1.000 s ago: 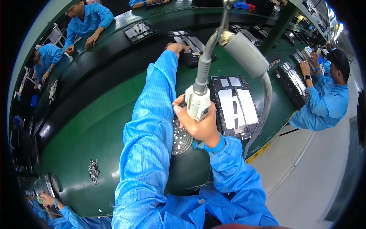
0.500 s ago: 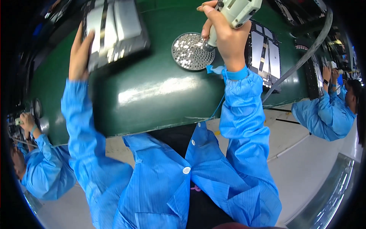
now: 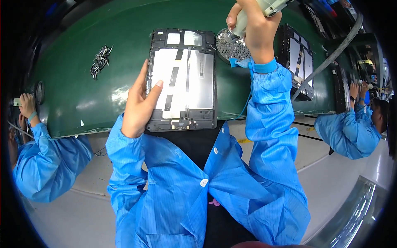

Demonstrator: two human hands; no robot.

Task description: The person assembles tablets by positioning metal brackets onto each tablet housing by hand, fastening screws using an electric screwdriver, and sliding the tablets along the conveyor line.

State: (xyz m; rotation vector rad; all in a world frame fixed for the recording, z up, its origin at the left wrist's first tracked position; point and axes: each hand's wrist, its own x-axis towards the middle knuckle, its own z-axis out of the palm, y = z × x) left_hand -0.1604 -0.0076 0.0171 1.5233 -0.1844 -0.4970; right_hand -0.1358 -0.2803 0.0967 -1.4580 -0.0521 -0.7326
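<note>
My left hand grips the left edge of an opened tablet chassis, thumb on its face and fingers along the side. Silver panels, black strips and a small circuit board at the near end show on the black frame. The near end overhangs the table's front edge. In my right hand is a pale electric screwdriver, its lower end at a round metal dish full of small holes. Whether a screw sits on the tip cannot be made out. The chassis lies just left of the dish.
Small black and silver pieces lie heaped on the green table at left. More tablet chassis rest at right, beside a thick grey cable. Co-workers in blue smocks sit at left and right.
My left hand has brought the tablet chassis right and nearer to me, uncovering the heap of small pieces. My right hand, the screwdriver and the dish now appear slightly farther right and up.
</note>
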